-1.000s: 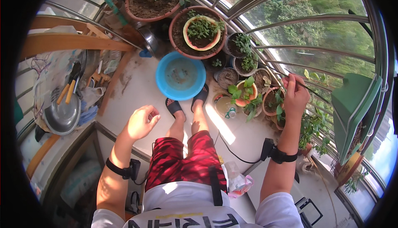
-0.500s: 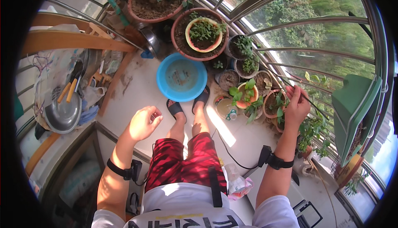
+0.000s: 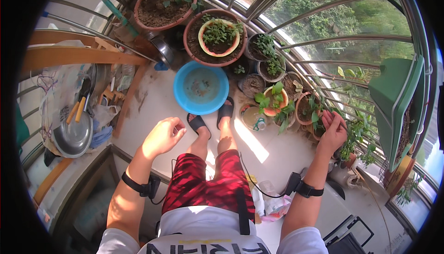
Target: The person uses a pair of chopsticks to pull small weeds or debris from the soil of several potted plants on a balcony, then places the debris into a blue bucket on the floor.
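Note:
My right hand (image 3: 334, 134) is stretched out to the right, among the potted plants by the railing. Its fingers are bent and drawn together; what they pinch, if anything, I cannot make out. Right beside its fingertips are leaves of a small plant in a terracotta pot (image 3: 304, 109). More trailing green plants (image 3: 356, 136) grow just to the right of that hand. My left hand (image 3: 163, 136) hovers above the pale floor, near my left sandal (image 3: 197, 122). Its fingers curl loosely, with nothing seen in them.
A blue basin (image 3: 225, 87) of water stands in front of my feet. Behind it are large brown pots (image 3: 188, 41), with several smaller ones along the metal railing (image 3: 344, 39). A green planter (image 3: 393, 101) hangs at right. At left, a metal pan (image 3: 74, 136) lies by a wooden frame (image 3: 88, 55).
My right hand has come down from the railing towards the leaves, nearer to me. The thin dark rod seen by it earlier no longer shows. My left hand has shifted slightly right.

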{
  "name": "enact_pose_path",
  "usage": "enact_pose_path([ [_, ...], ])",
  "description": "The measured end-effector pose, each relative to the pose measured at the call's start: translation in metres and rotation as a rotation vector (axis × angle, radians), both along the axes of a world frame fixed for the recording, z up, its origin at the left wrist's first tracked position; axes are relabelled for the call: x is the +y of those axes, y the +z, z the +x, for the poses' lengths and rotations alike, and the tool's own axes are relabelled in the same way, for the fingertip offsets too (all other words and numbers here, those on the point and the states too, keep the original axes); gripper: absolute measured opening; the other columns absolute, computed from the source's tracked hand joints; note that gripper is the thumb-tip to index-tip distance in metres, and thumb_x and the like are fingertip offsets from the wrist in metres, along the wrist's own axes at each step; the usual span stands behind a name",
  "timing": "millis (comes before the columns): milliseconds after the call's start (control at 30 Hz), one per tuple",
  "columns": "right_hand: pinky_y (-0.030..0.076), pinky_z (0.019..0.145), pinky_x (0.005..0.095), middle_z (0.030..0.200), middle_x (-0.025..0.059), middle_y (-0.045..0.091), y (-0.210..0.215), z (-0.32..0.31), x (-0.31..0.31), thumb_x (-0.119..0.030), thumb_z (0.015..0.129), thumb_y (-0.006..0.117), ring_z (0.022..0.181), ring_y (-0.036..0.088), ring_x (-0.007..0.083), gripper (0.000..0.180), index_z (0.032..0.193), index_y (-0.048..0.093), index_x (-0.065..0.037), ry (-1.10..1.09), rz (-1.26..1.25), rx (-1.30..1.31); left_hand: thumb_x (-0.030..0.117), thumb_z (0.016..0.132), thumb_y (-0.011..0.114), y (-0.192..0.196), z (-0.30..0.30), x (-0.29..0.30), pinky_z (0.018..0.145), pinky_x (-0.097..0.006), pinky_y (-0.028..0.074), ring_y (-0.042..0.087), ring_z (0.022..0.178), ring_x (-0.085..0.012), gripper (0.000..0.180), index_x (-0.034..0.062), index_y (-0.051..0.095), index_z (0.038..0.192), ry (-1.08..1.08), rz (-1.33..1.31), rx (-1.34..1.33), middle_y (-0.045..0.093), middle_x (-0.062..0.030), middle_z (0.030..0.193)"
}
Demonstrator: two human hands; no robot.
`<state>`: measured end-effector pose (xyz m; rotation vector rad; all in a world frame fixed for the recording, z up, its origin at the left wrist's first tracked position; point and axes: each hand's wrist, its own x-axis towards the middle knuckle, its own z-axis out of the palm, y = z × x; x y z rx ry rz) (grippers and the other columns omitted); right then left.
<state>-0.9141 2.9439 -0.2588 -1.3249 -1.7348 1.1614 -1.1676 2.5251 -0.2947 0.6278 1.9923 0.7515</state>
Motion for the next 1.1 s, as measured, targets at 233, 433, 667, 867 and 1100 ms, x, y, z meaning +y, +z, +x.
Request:
enact_pose_path([
  [233, 0.063, 0.08, 0.029, 0.107, 0.0192, 0.074, 0.016, 0.104, 0.014, -0.026, 0.109, 0.056, 0.097, 0.075, 0.0246, 0.032, 0.113, 0.064, 0.004, -0.21, -0.169, 0.175, 0.014, 0.091, 0.072, 0.005, 0.014, 0.046, 0.074, -0.04, 0.056, 0.069, 0.079, -0.032, 0.019, -0.0035, 0.067, 0.096, -0.028, 0.061, 0.027, 0.068, -0.0192, 0.087],
  [433, 0.062, 0.079, 0.0266, 0.1, 0.0135, 0.075, -0.006, 0.205, 0.024, -0.028, 0.107, 0.06, 0.095, 0.074, 0.0212, 0.029, 0.11, 0.066, 0.0, -0.381, -0.424, 0.35, 0.01, 0.092, 0.066, 0.006, 0.037, 0.109, 0.071, -0.039, 0.054, 0.067, 0.079, -0.0313, 0.014, -0.004, 0.065, 0.095, 0.145, 0.178, 0.015, 0.066, -0.018, 0.086],
  [667, 0.061, 0.074, 0.0229, 0.096, 0.0068, 0.076, -0.022, 0.282, 0.03, -0.026, 0.107, 0.061, 0.091, 0.073, 0.0145, 0.022, 0.105, 0.069, -0.006, -0.458, -0.614, 0.518, 0.01, 0.095, 0.069, 0.018, 0.056, 0.159, 0.062, -0.023, 0.046, 0.058, 0.074, -0.0067, 0.009, 0.0014, 0.065, 0.096, 0.434, 0.343, -0.049, 0.064, -0.0005, 0.081],
  [867, 0.06, 0.068, 0.0206, 0.091, 0.0035, 0.075, -0.03, 0.308, 0.031, -0.026, 0.107, 0.06, 0.084, 0.072, 0.0102, 0.021, 0.101, 0.07, -0.008, -0.44, -0.718, 0.603, 0.012, 0.097, 0.07, 0.033, 0.065, 0.171, 0.07, -0.021, 0.046, 0.058, 0.078, -0.0042, 0.011, 0.0029, 0.064, 0.099, 0.509, 0.515, -0.143, 0.064, 0.003, 0.087],
  [1100, 0.062, 0.065, 0.0212, 0.087, 0.0035, 0.073, -0.035, 0.31, 0.029, -0.027, 0.108, 0.058, 0.079, 0.071, 0.0099, 0.025, 0.099, 0.069, -0.007, -0.405, -0.836, 0.65, 0.009, 0.096, 0.073, 0.068, 0.073, 0.176, 0.083, -0.023, 0.049, 0.061, 0.089, -0.007, 0.02, 0.0011, 0.066, 0.112, 0.542, 0.631, -0.24, 0.066, 0.0006, 0.099],
])
